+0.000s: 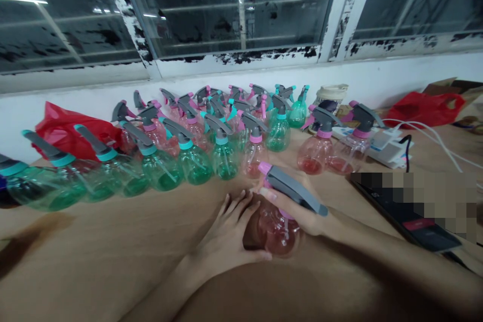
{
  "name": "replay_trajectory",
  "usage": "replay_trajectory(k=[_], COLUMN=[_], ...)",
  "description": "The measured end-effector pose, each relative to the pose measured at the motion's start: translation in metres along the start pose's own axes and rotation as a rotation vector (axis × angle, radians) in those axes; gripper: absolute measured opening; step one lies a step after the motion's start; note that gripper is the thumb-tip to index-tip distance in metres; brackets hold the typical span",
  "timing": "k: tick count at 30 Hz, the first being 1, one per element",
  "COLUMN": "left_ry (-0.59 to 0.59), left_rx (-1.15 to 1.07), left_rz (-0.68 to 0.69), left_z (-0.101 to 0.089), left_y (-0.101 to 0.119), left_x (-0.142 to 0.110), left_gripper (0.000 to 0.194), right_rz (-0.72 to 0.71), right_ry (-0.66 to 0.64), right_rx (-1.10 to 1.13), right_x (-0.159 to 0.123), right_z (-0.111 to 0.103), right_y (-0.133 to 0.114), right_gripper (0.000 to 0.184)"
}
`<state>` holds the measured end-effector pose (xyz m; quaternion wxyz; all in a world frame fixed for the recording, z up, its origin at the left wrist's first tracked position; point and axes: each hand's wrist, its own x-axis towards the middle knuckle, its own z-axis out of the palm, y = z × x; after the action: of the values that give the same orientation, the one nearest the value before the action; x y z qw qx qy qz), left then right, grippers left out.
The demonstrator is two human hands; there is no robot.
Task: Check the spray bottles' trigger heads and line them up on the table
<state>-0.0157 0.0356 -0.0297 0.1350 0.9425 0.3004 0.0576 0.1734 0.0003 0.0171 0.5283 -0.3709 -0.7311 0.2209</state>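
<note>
A pink-collared spray bottle (pixel 279 234) with a transparent round body stands on the wooden table in front of me. My right hand (pixel 298 206) is wrapped around its neck and trigger, below the grey-and-pink spray head (pixel 294 188). My left hand (pixel 230 236) lies at the bottle's left side with fingers spread; its thumb appears to touch the lower body, and a gap shows between palm and bottle. Beyond my hands, a row of green spray bottles (pixel 196 163) runs leftward. Two pink spray bottles (pixel 311 153) stand to the right.
More pink and green bottles crowd behind the front row, against the wall under the windows. A dark phone (pixel 407 216) lies at the right, partly pixelated. Behind it are a white power strip (pixel 388 151) with cables, a cup (pixel 332 93) and a red bag (pixel 422 108). Another red bag (pixel 75 133) lies left.
</note>
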Motion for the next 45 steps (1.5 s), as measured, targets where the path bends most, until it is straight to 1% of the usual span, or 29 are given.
replay_trajectory(k=[2, 8, 11, 13, 15, 17, 19, 21, 24, 26, 30, 33, 37, 40, 43, 45], left_ry=[0.001, 0.004, 0.022, 0.074, 0.122, 0.150, 0.160, 0.167, 0.184, 0.202, 0.212, 0.191, 0.153, 0.121, 0.103, 0.105], left_rx=[-0.004, -0.007, -0.062, -0.130, -0.188, -0.216, -0.222, -0.226, -0.231, -0.233, -0.207, -0.167, -0.117, -0.068, -0.027, -0.011], left_rz=[-0.005, -0.007, -0.003, 0.000, 0.001, 0.000, -0.011, -0.014, 0.016, 0.036, 0.068, 0.080, 0.060, 0.031, 0.018, 0.022], left_z=[0.000, 0.005, 0.009, 0.012, 0.015, 0.016, 0.016, 0.016, 0.017, 0.019, 0.021, 0.022, 0.021, 0.020, 0.020, 0.020], left_y=[0.000, -0.001, 0.001, 0.003, 0.005, 0.005, 0.005, 0.004, 0.003, 0.002, 0.000, -0.002, -0.001, 0.001, 0.003, 0.003], left_x=[-0.001, -0.002, -0.003, -0.004, -0.005, -0.005, -0.006, -0.005, -0.005, -0.005, -0.004, -0.004, -0.003, -0.004, -0.005, -0.006], left_gripper=[0.092, 0.098, 0.100, 0.098, 0.093, 0.087, 0.080, 0.076, 0.071, 0.069, 0.069, 0.074, 0.081, 0.086, 0.090, 0.085], right_rz=[0.025, 0.049, 0.032, 0.022, 0.022, 0.052, 0.108, 0.153, 0.166, 0.175, 0.224, 0.248, 0.249, 0.221, 0.208, 0.246], right_ry=[-0.001, 0.041, 0.035, 0.038, 0.067, 0.100, 0.103, 0.064, 0.000, -0.024, -0.047, -0.042, -0.005, 0.024, 0.066, 0.078], right_rx=[0.042, 0.063, 0.058, 0.040, 0.021, -0.001, -0.025, -0.069, -0.190, -0.268, -0.342, -0.402, -0.525, -0.644, -0.722, -0.741], right_x=[0.000, -0.009, -0.013, -0.014, -0.014, -0.014, -0.015, -0.017, -0.026, -0.034, -0.051, -0.058, -0.056, -0.052, -0.048, -0.045], right_z=[0.001, 0.004, 0.004, 0.004, 0.004, 0.004, 0.004, 0.001, -0.004, -0.008, -0.013, -0.015, -0.020, -0.029, -0.041, -0.050], right_y=[0.001, 0.010, 0.016, 0.018, 0.019, 0.019, 0.016, 0.011, 0.002, -0.003, -0.006, -0.006, -0.008, -0.006, 0.005, 0.017], right_gripper=[0.015, 0.030, 0.038, 0.040, 0.039, 0.040, 0.043, 0.042, 0.036, 0.038, 0.043, 0.042, 0.053, 0.050, 0.049, 0.049])
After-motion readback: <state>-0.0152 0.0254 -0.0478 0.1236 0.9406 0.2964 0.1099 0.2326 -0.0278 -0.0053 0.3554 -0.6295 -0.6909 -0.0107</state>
